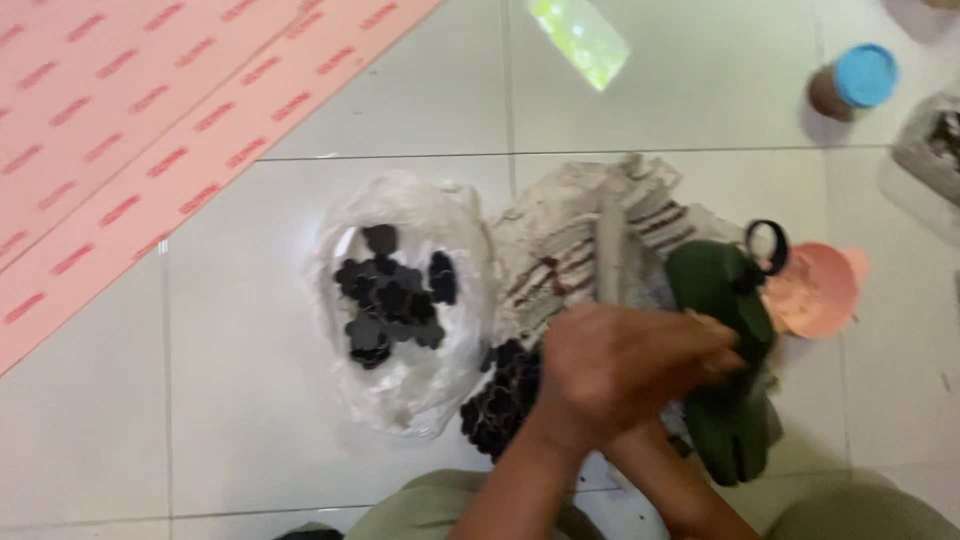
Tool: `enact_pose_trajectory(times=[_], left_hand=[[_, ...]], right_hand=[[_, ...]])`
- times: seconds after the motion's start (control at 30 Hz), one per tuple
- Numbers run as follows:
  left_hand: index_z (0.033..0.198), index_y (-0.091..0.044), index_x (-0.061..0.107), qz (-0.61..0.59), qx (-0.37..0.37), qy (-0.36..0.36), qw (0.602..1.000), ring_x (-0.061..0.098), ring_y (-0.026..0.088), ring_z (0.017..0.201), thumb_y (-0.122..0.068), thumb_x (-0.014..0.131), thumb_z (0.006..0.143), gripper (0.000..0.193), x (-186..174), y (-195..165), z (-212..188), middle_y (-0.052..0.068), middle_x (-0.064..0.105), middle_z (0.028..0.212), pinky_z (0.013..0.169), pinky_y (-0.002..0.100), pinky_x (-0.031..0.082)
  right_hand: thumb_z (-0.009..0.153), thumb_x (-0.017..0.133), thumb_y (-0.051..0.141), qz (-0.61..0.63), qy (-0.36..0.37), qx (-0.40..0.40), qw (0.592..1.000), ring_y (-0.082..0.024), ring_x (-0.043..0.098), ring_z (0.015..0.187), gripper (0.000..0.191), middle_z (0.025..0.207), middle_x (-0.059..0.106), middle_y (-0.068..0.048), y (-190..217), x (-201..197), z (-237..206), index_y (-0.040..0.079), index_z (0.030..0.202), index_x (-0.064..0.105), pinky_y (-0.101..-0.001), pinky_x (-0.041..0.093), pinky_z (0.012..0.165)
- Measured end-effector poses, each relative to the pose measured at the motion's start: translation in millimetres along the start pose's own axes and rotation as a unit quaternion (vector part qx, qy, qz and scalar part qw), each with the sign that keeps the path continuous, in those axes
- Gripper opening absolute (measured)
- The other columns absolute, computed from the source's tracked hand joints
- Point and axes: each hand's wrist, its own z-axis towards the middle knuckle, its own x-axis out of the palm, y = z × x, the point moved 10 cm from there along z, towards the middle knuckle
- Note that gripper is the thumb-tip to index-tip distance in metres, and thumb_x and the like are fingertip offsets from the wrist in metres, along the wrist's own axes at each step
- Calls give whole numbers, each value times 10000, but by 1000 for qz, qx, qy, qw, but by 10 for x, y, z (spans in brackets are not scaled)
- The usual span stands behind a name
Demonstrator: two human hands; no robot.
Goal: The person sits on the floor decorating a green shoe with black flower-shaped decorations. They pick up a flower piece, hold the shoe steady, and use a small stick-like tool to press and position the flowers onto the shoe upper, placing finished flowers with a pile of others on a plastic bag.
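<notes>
My left hand (625,365) reaches in from the bottom middle, blurred, with its fingers curled. Its fingertips lie against a dark green rubbery object (725,290). My right forearm (680,490) comes up beneath it, and my right hand is almost wholly hidden under the left one. A grey rod (609,255) stands up from just behind my left knuckles; I cannot tell which hand, if either, grips it. The rod rests over a stained whitish cloth (560,235). A heap of small black pieces (500,395) lies just left of my left wrist.
A clear plastic bag (400,210) holding more black pieces (392,295) lies on the white tiled floor (200,380). A black ring (767,245) and a pink cup (815,290) sit right of the green object. A blue-lidded jar (855,80) stands top right, a pink printed sheet (130,110) top left.
</notes>
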Motion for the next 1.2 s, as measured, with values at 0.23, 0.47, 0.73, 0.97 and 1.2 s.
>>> enact_pose_trajectory(times=[0.23, 0.47, 0.73, 0.97, 1.2], left_hand=[[1202, -138, 741, 42, 19, -22, 999, 763, 129, 910, -126, 857, 978, 253, -268, -107, 33, -5, 759, 1109, 728, 249, 585], [1177, -149, 732, 49, -19, -55, 997, 754, 106, 906, -135, 850, 994, 219, -416, 45, 15, -27, 749, 1077, 747, 230, 589], [1168, -125, 721, -4, -58, -63, 996, 770, 144, 908, -86, 827, 971, 227, -438, 181, 36, 11, 754, 1066, 771, 240, 613], [1105, -68, 771, -12, -229, -122, 966, 760, 136, 843, -75, 774, 931, 175, -377, 602, -82, 70, 785, 1008, 734, 263, 598], [1121, -50, 735, -76, -368, -41, 926, 694, 77, 914, -148, 630, 1028, 171, 194, 1071, -300, 51, 792, 1008, 827, 253, 555]], right_hand=[[930, 724, 34, 56, -64, -178, 980, -291, 655, 1072, 253, 1135, 703, -93, 1170, 414, 796, 66, 1181, 730, -379, 537, 921], [785, 798, 78, 38, 27, -144, 989, -348, 600, 1035, 309, 1075, 656, -131, 1333, 719, 1052, 18, 1076, 713, -430, 497, 875], [850, 778, 102, 140, 47, -68, 987, -291, 649, 956, 173, 989, 682, -96, 936, 709, 850, 41, 972, 672, -377, 513, 832], [894, 738, 132, 105, -124, 152, 975, -261, 717, 815, 185, 932, 729, -120, -88, -553, 196, 53, 1056, 695, -366, 553, 732], [925, 723, 113, -52, -195, 153, 967, -327, 727, 882, 178, 979, 739, -176, -252, -1051, -5, 39, 1083, 694, -389, 569, 740]])
